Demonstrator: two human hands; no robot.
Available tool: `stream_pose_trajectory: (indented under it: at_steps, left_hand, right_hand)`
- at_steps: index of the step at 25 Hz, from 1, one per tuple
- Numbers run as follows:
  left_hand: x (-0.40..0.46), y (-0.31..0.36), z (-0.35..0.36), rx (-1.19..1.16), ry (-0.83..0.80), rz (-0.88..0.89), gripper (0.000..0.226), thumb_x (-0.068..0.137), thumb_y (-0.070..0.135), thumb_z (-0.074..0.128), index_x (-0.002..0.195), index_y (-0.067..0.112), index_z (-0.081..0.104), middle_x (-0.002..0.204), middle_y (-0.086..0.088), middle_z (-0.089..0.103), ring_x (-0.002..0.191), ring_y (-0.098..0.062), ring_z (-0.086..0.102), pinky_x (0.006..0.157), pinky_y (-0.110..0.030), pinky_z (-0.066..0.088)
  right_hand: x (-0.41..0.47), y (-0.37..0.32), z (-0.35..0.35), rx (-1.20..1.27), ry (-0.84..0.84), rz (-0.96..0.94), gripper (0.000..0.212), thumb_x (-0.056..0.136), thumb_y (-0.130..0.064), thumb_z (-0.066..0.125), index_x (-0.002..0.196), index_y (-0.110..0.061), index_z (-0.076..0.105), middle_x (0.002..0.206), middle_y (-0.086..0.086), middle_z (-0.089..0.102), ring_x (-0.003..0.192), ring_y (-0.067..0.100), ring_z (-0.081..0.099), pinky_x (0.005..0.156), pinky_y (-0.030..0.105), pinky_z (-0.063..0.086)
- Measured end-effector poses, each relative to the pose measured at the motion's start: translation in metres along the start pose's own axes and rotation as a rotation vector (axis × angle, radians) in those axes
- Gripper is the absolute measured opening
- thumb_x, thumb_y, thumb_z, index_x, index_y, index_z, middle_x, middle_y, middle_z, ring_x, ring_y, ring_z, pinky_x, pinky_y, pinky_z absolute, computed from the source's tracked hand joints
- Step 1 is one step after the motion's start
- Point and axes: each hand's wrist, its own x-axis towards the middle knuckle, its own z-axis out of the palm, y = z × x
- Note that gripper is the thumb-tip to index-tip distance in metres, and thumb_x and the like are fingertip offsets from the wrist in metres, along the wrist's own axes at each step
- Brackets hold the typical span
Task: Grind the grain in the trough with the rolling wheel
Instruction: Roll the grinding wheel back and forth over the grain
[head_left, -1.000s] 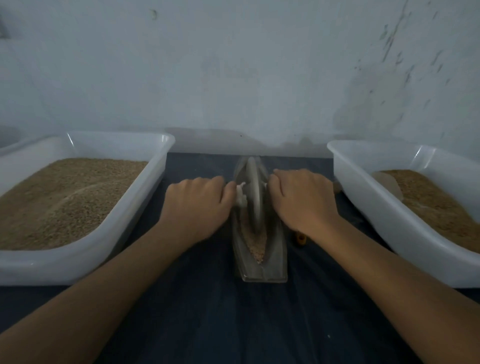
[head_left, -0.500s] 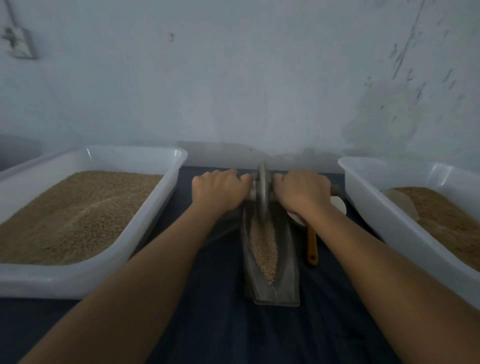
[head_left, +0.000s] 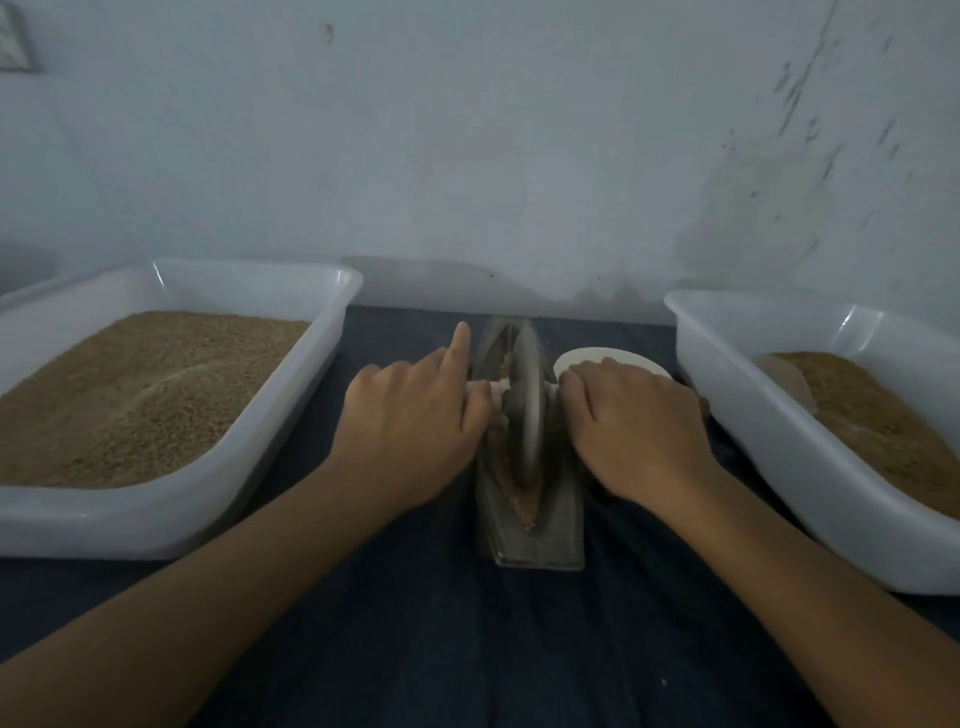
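Hands (head_left: 410, 415) (head_left: 636, 421) grip wheel (head_left: 527, 405) axle.

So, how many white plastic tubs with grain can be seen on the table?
2. One white tub stands left of the trough; the other tub stands right, partly cut off.

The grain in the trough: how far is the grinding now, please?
Done: grain already lies in the trough. In hand: the left hand and right hand hold the handles of the wheel, which stands in the trough; the left forefinger points out. Left: the grain near the front end looks coarse, so more rolling seems needed.
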Motion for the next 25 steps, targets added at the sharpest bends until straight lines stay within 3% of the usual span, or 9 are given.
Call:
stream_pose_trajectory:
  at_steps: [3,5,7,10,14,17,19,21,25]
  left_hand:
    - [0.01,-0.003,0.005,-0.028,-0.092,-0.057,0.072,0.101,0.052,0.018,0.163,0.02,0.037,0.072,0.009,0.061,0.053,-0.013,0.047,0.05,-0.03,0.019]
    - [0.033,-0.005,0.024,-0.023,-0.139,-0.107,0.068,0.102,0.053,0.019,0.164,0.027,0.034,0.099,0.002,0.075,0.072,-0.025,0.063,0.057,-0.034,0.028]
    - [0.064,-0.006,0.038,-0.012,-0.226,-0.147,0.059,0.104,0.05,0.022,0.155,0.03,0.044,0.133,-0.003,0.071,0.095,-0.034,0.068,0.067,-0.039,0.034]
    - [0.086,-0.013,0.048,0.021,-0.332,-0.141,0.056,0.103,0.05,0.016,0.134,0.026,0.056,0.148,-0.002,0.062,0.108,-0.034,0.066,0.074,-0.042,0.035]
    - [0.054,-0.015,0.04,-0.015,-0.257,-0.102,0.06,0.105,0.048,0.019,0.144,0.02,0.053,0.138,-0.006,0.068,0.089,-0.032,0.068,0.068,-0.038,0.041]
    - [0.02,-0.007,0.017,-0.017,-0.132,-0.058,0.072,0.103,0.052,0.015,0.157,0.014,0.042,0.09,0.003,0.072,0.067,-0.019,0.061,0.059,-0.034,0.035]
    - [0.0,-0.001,0.004,-0.027,-0.052,-0.004,0.067,0.107,0.048,0.021,0.157,0.011,0.045,0.088,0.006,0.07,0.066,-0.015,0.061,0.06,-0.033,0.037]
    - [-0.009,-0.001,-0.001,-0.026,-0.014,0.045,0.061,0.109,0.045,0.028,0.153,0.01,0.051,0.094,0.006,0.072,0.069,-0.015,0.063,0.061,-0.032,0.04]
    - [0.019,-0.002,0.01,-0.007,-0.12,-0.036,0.062,0.102,0.048,0.021,0.135,0.018,0.065,0.092,0.0,0.074,0.074,-0.025,0.067,0.065,-0.036,0.04]
  right_hand:
    - [0.01,-0.001,0.005,0.014,0.022,-0.003,0.058,0.096,-0.047,0.007,0.067,-0.023,0.052,0.065,-0.005,0.052,0.061,0.019,0.051,0.054,0.034,0.036]
    - [0.04,-0.002,0.017,-0.017,-0.067,0.018,0.059,0.095,-0.043,0.006,0.066,-0.019,0.052,0.064,-0.004,0.051,0.067,0.021,0.055,0.061,0.037,0.041]
    - [0.073,-0.001,0.03,-0.063,-0.162,0.107,0.058,0.1,-0.042,0.011,0.072,-0.015,0.054,0.071,-0.001,0.054,0.073,0.023,0.054,0.068,0.038,0.037]
    - [0.094,-0.003,0.039,0.042,-0.132,0.237,0.059,0.105,-0.047,0.023,0.066,-0.017,0.057,0.068,0.002,0.054,0.065,0.021,0.049,0.07,0.038,0.033]
    - [0.061,-0.008,0.029,-0.038,-0.05,0.095,0.063,0.1,-0.042,0.012,0.064,-0.019,0.058,0.069,-0.001,0.061,0.09,0.028,0.062,0.071,0.039,0.038]
    - [0.025,-0.006,0.01,0.089,-0.015,0.029,0.06,0.101,-0.042,0.013,0.082,-0.02,0.065,0.085,-0.002,0.067,0.102,0.025,0.065,0.074,0.038,0.044]
    - [0.005,-0.001,-0.001,0.121,-0.019,-0.015,0.058,0.1,-0.046,0.011,0.096,-0.023,0.064,0.092,-0.005,0.065,0.094,0.022,0.064,0.071,0.035,0.04]
    - [-0.005,0.0,-0.007,0.14,-0.022,-0.032,0.063,0.1,-0.05,0.01,0.111,-0.024,0.067,0.105,-0.002,0.069,0.097,0.021,0.066,0.077,0.038,0.046]
    - [0.022,-0.002,0.003,0.106,-0.099,0.018,0.06,0.096,-0.048,0.005,0.074,-0.023,0.056,0.072,-0.005,0.056,0.07,0.017,0.055,0.067,0.039,0.046]
